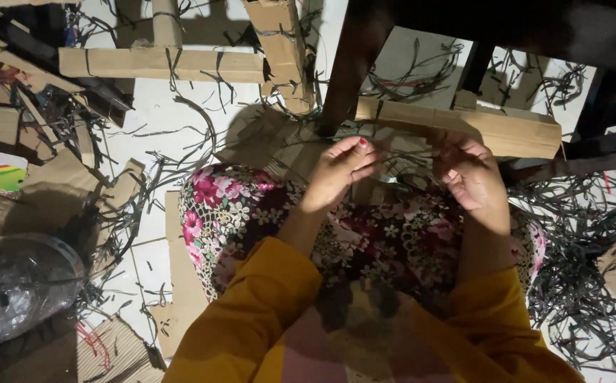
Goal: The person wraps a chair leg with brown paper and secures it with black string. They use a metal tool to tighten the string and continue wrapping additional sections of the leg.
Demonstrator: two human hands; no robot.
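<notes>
Both hands pinch thin dark strips: the left hand (340, 170) curls its fingers shut around them, the right hand (471, 174) likewise, above the lap. The strips (407, 152) are narrow, flat and dark grey, running roughly left to right between the hands. Just beyond lies a cardboard bar (464, 124), on a white floor (159, 113) littered with strip offcuts.

the person wears mustard-yellow sleeves (251, 312) pushed up the forearms, a dark floral garment (364, 234) with pink and white blossoms, and red polish on one left thumbnail (362, 142).
</notes>
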